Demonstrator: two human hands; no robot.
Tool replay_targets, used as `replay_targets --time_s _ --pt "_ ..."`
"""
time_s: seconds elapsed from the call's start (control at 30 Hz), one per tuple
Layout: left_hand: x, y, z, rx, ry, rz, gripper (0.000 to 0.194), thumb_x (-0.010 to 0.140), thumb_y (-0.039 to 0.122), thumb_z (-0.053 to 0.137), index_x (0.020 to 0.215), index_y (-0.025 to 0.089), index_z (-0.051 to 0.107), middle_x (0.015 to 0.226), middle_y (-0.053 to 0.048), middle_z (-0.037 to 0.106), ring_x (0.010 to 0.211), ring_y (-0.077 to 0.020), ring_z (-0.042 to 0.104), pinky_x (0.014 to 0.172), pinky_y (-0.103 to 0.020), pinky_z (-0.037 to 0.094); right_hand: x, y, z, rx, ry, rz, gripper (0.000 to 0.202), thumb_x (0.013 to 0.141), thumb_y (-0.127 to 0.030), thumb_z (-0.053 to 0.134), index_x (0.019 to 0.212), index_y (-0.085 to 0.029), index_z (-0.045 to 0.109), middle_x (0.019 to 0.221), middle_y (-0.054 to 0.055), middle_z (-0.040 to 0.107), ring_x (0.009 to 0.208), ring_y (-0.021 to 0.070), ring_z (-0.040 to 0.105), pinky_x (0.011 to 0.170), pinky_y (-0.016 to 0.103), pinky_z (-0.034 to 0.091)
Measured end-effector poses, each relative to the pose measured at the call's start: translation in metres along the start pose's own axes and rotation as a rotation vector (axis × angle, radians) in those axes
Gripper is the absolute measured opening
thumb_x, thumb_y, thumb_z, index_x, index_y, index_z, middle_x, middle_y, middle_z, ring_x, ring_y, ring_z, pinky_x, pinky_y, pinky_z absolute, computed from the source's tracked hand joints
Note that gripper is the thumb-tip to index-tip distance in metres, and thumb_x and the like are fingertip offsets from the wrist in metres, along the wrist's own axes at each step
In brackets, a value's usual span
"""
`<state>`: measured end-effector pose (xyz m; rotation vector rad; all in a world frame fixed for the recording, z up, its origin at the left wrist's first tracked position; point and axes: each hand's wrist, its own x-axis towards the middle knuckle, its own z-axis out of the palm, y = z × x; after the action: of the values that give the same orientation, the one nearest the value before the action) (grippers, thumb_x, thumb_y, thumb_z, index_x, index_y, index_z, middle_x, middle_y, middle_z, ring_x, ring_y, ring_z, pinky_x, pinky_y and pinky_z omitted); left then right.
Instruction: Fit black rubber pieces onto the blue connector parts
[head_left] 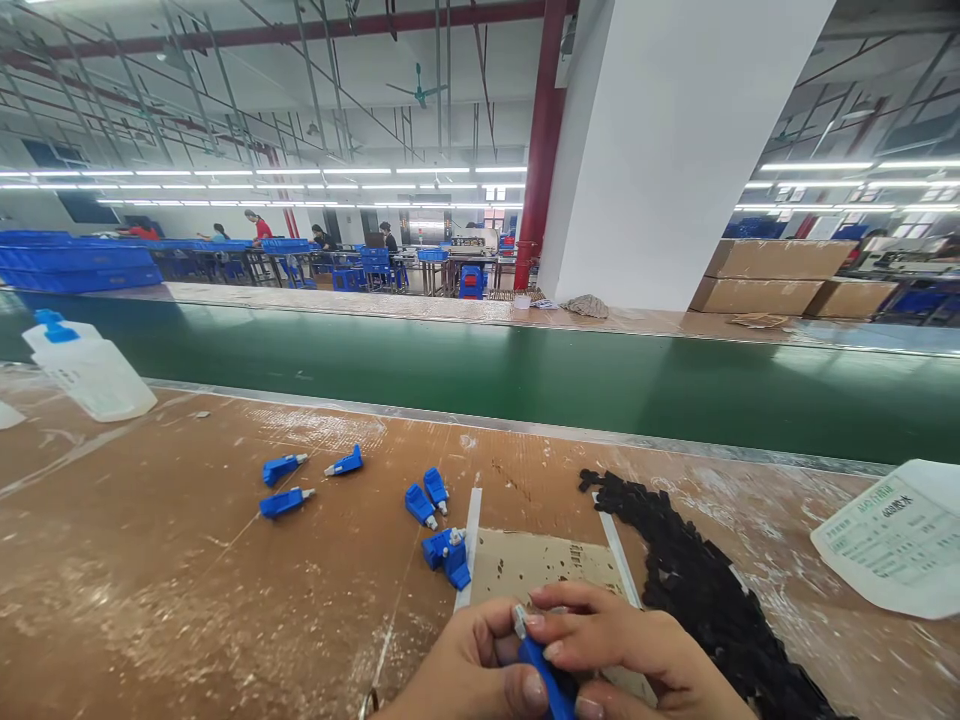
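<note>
Left hand (469,668) and right hand (637,648) fingers pinched blue part (546,675), likely mid-handling; next move seemingly needed steady grip.

This is a factory floor, a large workshop for assembling goods by hand. A long green belt (465,365) runs past the worn brown tabletop (300,590), where small blue plastic parts (281,502) lie in loose groups. Beyond it, people (388,240) sit or stand at rows of work tables among stools and stacked blue crates (75,260). Cardboard boxes (776,260) are piled beside a thick white pillar (660,150). Overhead, long rows of strip lights (322,171), bare metal rods, red pipes (547,140) and a ceiling fan (418,92) fill the high, open hall.
</note>
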<state>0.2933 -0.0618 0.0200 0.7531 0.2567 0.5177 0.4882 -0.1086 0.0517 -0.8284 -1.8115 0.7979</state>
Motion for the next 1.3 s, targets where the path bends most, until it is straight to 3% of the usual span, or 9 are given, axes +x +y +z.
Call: replay_targets --time_s 0.23,0.43,0.57,0.67,0.77,0.87,0.93,1.13,1.3 --pt "-0.002 0.008 -0.007 0.039 0.036 -0.014 0.046 0.067 0.041 0.089 0.099 0.012 0.072 0.083 -0.006 0.069 0.077 -0.0118 0.064 0.076 -0.019 0.046 -0.013 0.02 0.008 -0.467 -0.085 -0.24 0.043 0.097 -0.027 0.058 0.139 -0.034 0.052 0.135 0.003 0.061 0.139 0.0245 0.041 0.106 0.04 0.048" --pt "0.002 0.016 -0.012 0.12 0.011 0.004 0.047 0.065 0.045 0.09 0.089 0.011 0.068 0.075 -0.004 0.066 0.067 -0.0112 0.063 0.065 -0.018 0.046 -0.02 0.011 0.023 -0.555 0.031 -0.161 0.042 0.1 -0.034 0.051 0.142 -0.039 0.048 0.145 0.002 0.053 0.145 0.0262 0.032 0.109 0.045 0.044" --pt "0.006 0.026 -0.005 0.126 0.103 0.016 0.045 0.074 0.051 0.08 0.093 0.015 0.061 0.079 -0.006 0.068 0.064 -0.0141 0.064 0.057 -0.021 0.047 -0.008 0.019 -0.009 -0.603 0.098 -0.117 0.047 0.098 -0.053 0.048 0.139 -0.031 0.053 0.153 0.011 0.042 0.136 0.0289 0.046 0.105 0.044 0.048" --pt "0.008 0.048 -0.004 0.14 0.337 0.129 0.041 0.078 0.052 0.071 0.093 0.017 0.056 0.074 -0.001 0.061 0.055 -0.0094 0.053 0.049 -0.018 0.038 -0.001 0.043 -0.043 -0.864 0.268 0.164 0.03 0.1 -0.039 0.046 0.116 -0.023 0.066 0.122 0.012 0.066 0.111 0.0246 0.065 0.093 0.039 0.056" --pt "0.011 0.077 -0.018 0.476 0.568 0.264 0.038 0.084 0.055 0.059 0.09 0.018 0.05 0.069 0.003 0.051 0.051 -0.0082 0.042 0.046 -0.019 0.032 0.001 0.069 -0.062 -0.954 0.294 0.238 0.027 0.097 -0.025 0.042 0.101 -0.018 0.067 0.106 0.012 0.069 0.093 0.0253 0.069 0.08 0.04 0.059" --pt "0.012 0.106 -0.046 1.184 0.799 0.395 0.035 0.094 0.052 0.036 0.086 0.02 0.046 0.072 0.001 0.051 0.059 -0.0132 0.048 0.055 -0.024 0.042 0.003 0.088 -0.065 -0.999 0.242 0.222 0.028 0.095 -0.017 0.04 0.1 -0.017 0.068 0.106 0.012 0.068 0.096 0.0267 0.067 0.085 0.041 0.056" --pt "0.011 0.122 -0.068 1.446 0.9 0.431 0.029 0.095 0.046 0.033 0.088 0.021 0.046 0.078 -0.001 0.054 0.072 -0.0182 0.055 0.069 -0.03 0.047 0.004 0.097 -0.062 -1.023 0.206 0.213 0.03 0.094 -0.014 0.039 0.099 -0.017 0.069 0.105 0.013 0.069 0.097 0.0282 0.066 0.087 0.044 0.055" --pt "0.0 0.145 -0.113 1.857 1.052 0.326 0.013 0.087 0.019 0.041 0.091 0.017 0.054 0.094 -0.014 0.061 0.099 -0.0337 0.057 0.09 -0.048 0.042 0.004 0.116 -0.059 -1.008 0.142 0.209 0.034 0.09 -0.009 0.038 0.094 -0.013 0.072 0.1 0.017 0.07 0.094 0.0331 0.065 0.086 0.052 0.054" --pt "-0.004 0.14 -0.122 2.059 1.079 0.301 0.025 0.083 0.005 0.037 0.093 0.009 0.06 0.112 -0.026 0.055 0.122 -0.0459 0.04 0.102 -0.066 0.027 0.004 0.121 -0.06 -0.921 0.159 0.254 0.038 0.09 -0.015 0.037 0.096 -0.013 0.075 0.111 0.02 0.069 0.103 0.0351 0.064 0.091 0.053 0.053"
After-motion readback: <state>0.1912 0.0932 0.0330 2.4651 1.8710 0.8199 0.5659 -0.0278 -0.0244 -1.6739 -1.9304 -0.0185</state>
